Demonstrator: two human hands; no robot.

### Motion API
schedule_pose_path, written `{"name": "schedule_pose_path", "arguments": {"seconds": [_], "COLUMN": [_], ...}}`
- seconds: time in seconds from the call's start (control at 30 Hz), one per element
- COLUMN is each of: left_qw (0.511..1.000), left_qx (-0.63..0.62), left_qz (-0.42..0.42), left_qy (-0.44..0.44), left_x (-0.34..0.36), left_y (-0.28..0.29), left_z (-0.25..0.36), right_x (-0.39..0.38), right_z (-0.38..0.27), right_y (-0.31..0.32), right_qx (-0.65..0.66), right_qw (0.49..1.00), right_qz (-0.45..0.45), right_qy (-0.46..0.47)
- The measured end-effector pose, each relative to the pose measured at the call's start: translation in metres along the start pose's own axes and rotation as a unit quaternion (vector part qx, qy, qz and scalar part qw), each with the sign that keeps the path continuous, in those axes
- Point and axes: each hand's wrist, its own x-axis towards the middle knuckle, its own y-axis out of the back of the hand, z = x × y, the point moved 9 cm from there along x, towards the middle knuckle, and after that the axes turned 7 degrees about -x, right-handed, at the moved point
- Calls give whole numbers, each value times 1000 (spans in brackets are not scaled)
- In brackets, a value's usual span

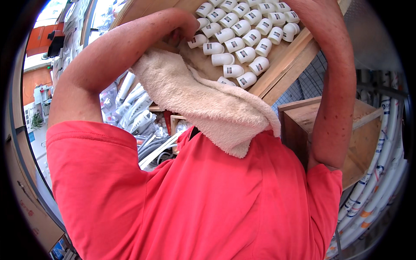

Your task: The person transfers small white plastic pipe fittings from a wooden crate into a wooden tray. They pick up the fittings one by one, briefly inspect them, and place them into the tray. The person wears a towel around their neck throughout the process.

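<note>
Several white plastic pipe end caps (pixel 234 44), each with a small dark label, lie in loose rows on a wooden tray (pixel 284 65). My left hand (pixel 185 25) is at the tray's left side, its fingers curled inward beside the nearest caps. What those fingers hold, if anything, is hidden under the hand. Over the tray's far right, my right hand (pixel 310 5) is cut off by the top edge, so its fingers do not show. A cream towel (pixel 208 95) drapes between my chest and the tray's near side, just below my left hand.
An open wooden box (pixel 331 125) stands under my right forearm. Long white pipes (pixel 381 160) run along the far right. Plastic-wrapped goods (pixel 134 110) crowd the space under my left arm. A cardboard box (pixel 34 208) is at the lower left.
</note>
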Motion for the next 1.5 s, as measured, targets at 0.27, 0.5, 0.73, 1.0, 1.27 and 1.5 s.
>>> {"name": "schedule_pose_path", "arguments": {"seconds": [0.27, 0.5, 0.73, 1.0, 1.27, 1.5], "left_qw": [999, 996, 997, 997, 996, 995], "left_qx": [26, -30, -51, -65, -6, -77], "left_qz": [-2, -69, -59, -35, -3, 29], "left_qy": [43, 48, 19, -33, -84, -50], "left_x": [-12, -6, 2, 28, 42, -6], "left_y": [-4, -13, -16, -15, -7, 32], "left_z": [0, -4, -1, -4, -5, 7], "right_x": [-1, 16, 20, -5, -1, -99], "right_z": [1, 12, 24, 3, 41, 167], "right_y": [-1, -4, -8, -1, 40, 195], "right_qx": [-10, 112, 75, -5, 238, 159], "right_qw": [1000, 986, 964, 1000, 967, 960], "right_qz": [9, -110, -125, 6, 47, 225], "right_qy": [11, -52, -221, 23, 77, -47]}}
